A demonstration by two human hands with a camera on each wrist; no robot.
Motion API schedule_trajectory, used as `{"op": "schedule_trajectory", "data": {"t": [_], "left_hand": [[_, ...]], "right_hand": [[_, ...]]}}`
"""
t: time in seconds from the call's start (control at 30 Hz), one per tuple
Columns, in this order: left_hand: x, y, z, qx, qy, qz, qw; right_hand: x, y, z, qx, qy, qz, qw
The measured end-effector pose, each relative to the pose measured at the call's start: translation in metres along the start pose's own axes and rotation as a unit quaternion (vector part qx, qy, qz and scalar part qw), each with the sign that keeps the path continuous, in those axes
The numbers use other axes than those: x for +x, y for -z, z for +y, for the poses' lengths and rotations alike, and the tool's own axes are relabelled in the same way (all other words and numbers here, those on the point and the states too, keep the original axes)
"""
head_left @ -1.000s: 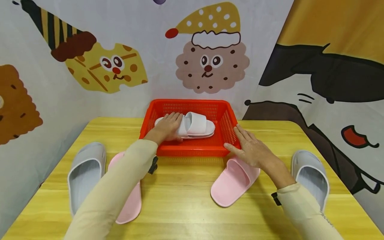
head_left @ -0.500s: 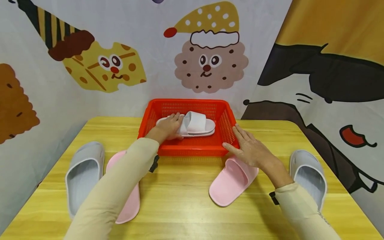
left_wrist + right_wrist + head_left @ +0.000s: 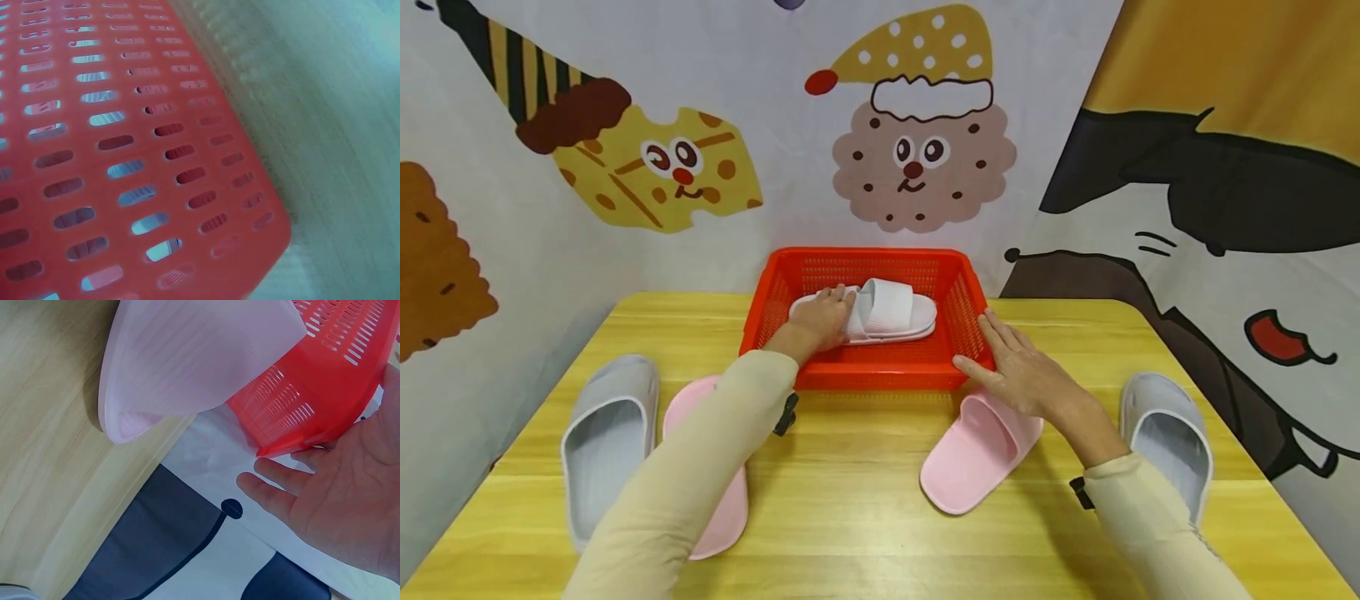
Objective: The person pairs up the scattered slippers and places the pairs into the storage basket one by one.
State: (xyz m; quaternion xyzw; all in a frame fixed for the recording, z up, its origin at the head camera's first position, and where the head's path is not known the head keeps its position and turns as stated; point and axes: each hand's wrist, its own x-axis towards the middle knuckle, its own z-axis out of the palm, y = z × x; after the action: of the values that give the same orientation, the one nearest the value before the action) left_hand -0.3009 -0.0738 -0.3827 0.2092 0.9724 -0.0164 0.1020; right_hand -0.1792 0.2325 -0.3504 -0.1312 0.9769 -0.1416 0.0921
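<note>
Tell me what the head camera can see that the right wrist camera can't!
Only the head view shows the left hand resting on the white slipper in the basket, two grey slippers and a second pink slipper. Only the right wrist view shows the right hand's open palm from below. Both show the red basket, the right hand against its side, and the pink slipper beside it.

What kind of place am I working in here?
Probably a staged tabletop set indoors, not a lived-in room: a yellow wooden table closed in by cartoon-printed backdrop cloths, with a red basket and slippers laid out.
</note>
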Motion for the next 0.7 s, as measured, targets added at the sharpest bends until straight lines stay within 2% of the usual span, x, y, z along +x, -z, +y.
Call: {"op": "schedule_trajectory", "data": {"t": [0.2,0.37,0.5,0.6,0.7], "left_hand": [[0.001,-0.002,0.001,0.003,0.005,-0.001,1.0000],[-0.001,-0.001,-0.004,-0.003,0.003,-0.001,1.0000],[-0.006,0.003,-0.010,-0.029,0.014,-0.003,0.9995],[-0.012,0.009,-0.012,-0.050,0.001,0.017,0.9986],[-0.019,0.017,-0.015,-0.070,-0.028,0.052,0.9958]], "right_hand": [[-0.001,0.000,0.001,0.003,0.003,0.003,1.000],[0.001,-0.001,0.000,-0.001,0.004,-0.004,1.000],[0.002,0.001,-0.002,-0.013,0.012,-0.004,1.000],[0.002,0.003,-0.002,-0.025,0.012,-0.004,1.000],[0.000,0.006,-0.001,-0.034,0.009,-0.005,0.999]]}}
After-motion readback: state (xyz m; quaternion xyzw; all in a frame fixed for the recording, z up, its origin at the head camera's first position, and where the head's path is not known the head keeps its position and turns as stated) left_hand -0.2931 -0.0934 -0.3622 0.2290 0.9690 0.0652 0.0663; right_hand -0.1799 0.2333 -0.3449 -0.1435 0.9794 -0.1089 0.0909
